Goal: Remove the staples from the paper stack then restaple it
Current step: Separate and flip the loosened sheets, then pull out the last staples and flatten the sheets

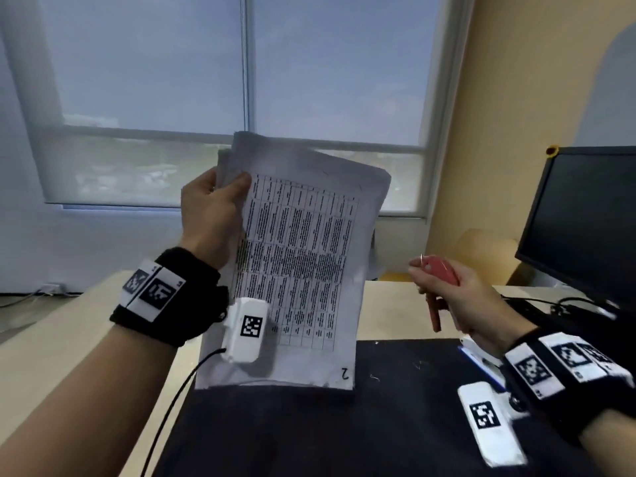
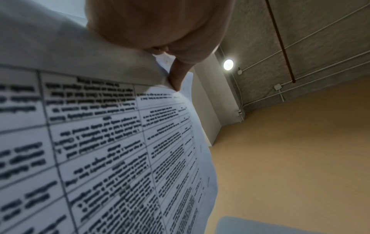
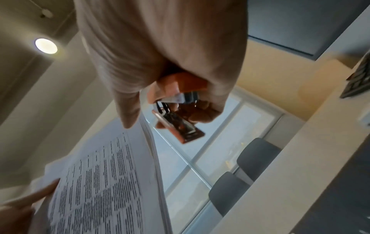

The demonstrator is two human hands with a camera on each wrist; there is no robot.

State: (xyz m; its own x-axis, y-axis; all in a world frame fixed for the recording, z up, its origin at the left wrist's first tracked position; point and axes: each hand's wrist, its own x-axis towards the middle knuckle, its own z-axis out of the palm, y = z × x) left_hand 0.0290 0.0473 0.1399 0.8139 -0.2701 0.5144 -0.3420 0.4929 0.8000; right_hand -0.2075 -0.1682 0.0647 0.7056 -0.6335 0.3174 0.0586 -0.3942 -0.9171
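- The paper stack (image 1: 303, 263) is raised above the black desk mat (image 1: 378, 425), its long axis near upright and leaning right, with a printed table facing the person.
- The left hand (image 1: 210, 215) pinches its upper left edge.
- The right hand (image 1: 457, 294), right of the stack, is wrapped round a red stapler (image 1: 442, 277).

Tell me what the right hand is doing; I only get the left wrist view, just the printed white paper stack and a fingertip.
Observer: The right hand grips a red plastic stapler, hinged open, clear of the paper stack.
Operator: Where is the stack?
Observer: The left hand holds it upright over a black desk mat.
Operator: Anything on the mat?
Observer: A few tiny pale bits lie there, too small to identify.
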